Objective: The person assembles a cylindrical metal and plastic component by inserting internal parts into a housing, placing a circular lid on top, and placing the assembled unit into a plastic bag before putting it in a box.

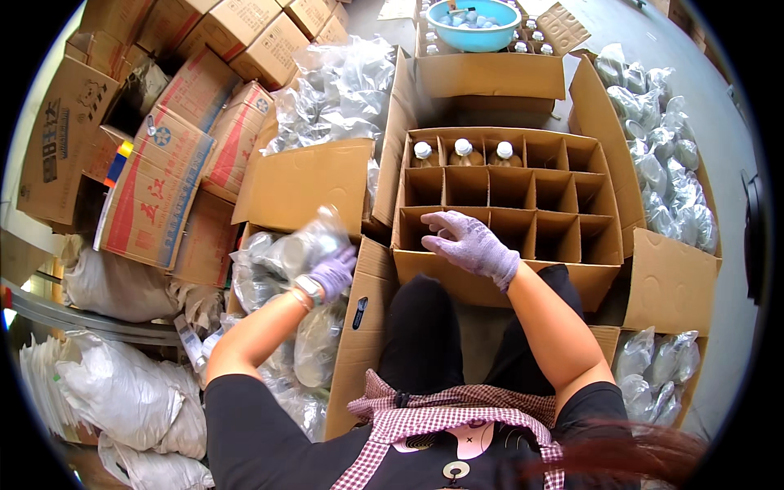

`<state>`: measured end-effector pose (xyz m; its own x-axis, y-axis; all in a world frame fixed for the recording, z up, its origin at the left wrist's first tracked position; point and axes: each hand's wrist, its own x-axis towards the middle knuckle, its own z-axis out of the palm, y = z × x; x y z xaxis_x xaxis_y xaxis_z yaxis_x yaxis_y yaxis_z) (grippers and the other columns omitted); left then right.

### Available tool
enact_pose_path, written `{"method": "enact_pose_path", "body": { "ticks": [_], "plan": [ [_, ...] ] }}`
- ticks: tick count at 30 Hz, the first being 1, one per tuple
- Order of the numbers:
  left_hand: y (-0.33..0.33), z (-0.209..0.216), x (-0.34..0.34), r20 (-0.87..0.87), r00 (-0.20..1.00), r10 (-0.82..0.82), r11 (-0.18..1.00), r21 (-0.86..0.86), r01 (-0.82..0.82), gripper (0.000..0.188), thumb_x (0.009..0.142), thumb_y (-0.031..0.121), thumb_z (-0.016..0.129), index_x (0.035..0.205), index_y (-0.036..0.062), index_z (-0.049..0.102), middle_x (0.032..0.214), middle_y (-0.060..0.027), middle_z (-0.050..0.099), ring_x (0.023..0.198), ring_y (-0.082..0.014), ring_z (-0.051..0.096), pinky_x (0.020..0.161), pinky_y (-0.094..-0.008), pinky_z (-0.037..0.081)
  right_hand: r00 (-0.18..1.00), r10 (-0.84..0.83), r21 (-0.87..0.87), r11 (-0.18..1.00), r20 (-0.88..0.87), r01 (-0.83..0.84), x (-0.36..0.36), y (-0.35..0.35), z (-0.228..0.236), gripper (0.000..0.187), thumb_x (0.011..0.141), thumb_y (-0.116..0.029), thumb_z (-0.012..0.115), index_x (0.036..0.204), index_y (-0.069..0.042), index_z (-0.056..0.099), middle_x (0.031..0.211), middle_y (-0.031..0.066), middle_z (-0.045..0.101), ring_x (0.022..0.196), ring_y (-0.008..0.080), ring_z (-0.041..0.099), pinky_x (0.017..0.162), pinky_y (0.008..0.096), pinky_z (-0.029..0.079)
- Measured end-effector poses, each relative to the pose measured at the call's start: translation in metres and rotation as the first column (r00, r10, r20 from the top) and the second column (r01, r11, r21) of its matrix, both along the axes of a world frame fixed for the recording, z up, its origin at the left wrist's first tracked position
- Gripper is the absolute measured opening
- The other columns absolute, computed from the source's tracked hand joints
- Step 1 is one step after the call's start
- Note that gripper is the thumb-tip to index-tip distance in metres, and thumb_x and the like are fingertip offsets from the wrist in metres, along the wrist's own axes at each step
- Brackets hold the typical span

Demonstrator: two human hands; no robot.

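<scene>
In a purple glove, my left hand [333, 273] is closed on a clear plastic-wrapped container [306, 245], blurred by motion, above an open carton [359, 327] of similar wrapped pieces. My right hand [472, 245], gloved the same way, hovers with fingers apart and nothing in it, over the near side of a divided cardboard box [506, 278]. Three bottles [464, 151] with white caps stand in that box's far row, at its left. The other compartments that I can see into hold no bottles; my right hand partly hides the near row.
Cartons of wrapped clear pieces stand at the far left [339, 90] and along the right [665, 155]. Beyond the divided box, a blue basin [474, 37] of small pale pieces rests on more capped bottles. Stacked cartons [159, 180] and white sacks [122, 392] crowd the left.
</scene>
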<state>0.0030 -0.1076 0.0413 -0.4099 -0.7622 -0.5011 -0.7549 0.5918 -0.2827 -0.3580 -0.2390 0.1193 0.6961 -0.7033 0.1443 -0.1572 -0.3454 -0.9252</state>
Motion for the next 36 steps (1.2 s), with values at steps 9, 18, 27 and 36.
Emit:
{"method": "enact_pose_path", "body": {
  "ticks": [9,18,27,36],
  "plan": [
    [0.089,0.394,-0.047,-0.389,0.898,0.205,0.688,-0.595,-0.415,0.038,0.063,0.026,0.094,0.092,0.0062,0.078,0.111,-0.0099,0.076,0.119,-0.0296,0.067,0.108,-0.0449,0.049,0.976,0.2,-0.033,0.979,-0.092,-0.203,-0.044,0.012,0.017,0.05,0.094,-0.042,0.069,0.126,-0.003,0.069,0.118,0.0211,0.07,0.113,0.0348,0.066,0.1,0.0421,0.052],
    [0.135,0.241,-0.078,-0.594,-0.785,0.174,0.726,0.616,-0.306,0.051,0.109,0.04,0.053,0.139,-0.0004,0.061,0.129,-0.0098,0.067,0.11,-0.0198,0.065,0.096,-0.0342,0.053,0.839,0.318,-0.013,0.937,0.441,-0.349,-0.059,0.069,0.048,0.073,0.086,-0.024,0.086,0.147,-0.003,0.052,0.144,0.0111,0.058,0.131,0.0208,0.056,0.114,0.038,0.045],
    [0.069,0.196,-0.259,-0.534,-0.843,-0.055,0.965,0.188,-0.182,0.075,0.106,0.056,0.049,0.161,0.0092,0.028,0.16,-0.0114,0.039,0.143,-0.0289,0.043,0.119,-0.0434,0.038,0.806,-0.152,-0.027,0.979,0.573,0.204,-0.131,0.157,0.056,0.095,0.075,-0.024,0.09,0.152,-0.001,0.038,0.149,0.0182,0.053,0.13,0.0292,0.058,0.111,0.042,0.047],
    [0.111,0.113,-0.26,-0.799,-0.599,0.059,0.932,0.259,-0.253,0.124,0.084,0.073,0.07,0.166,0.0028,0.008,0.165,-0.018,0.029,0.149,-0.0286,0.033,0.123,-0.043,0.029,0.882,-0.393,-0.171,0.88,0.262,0.443,-0.105,0.231,0.008,0.106,0.073,-0.04,0.09,0.152,0.005,0.034,0.145,0.0286,0.047,0.138,0.0452,0.045,0.117,0.0493,0.036]
  ]
}}
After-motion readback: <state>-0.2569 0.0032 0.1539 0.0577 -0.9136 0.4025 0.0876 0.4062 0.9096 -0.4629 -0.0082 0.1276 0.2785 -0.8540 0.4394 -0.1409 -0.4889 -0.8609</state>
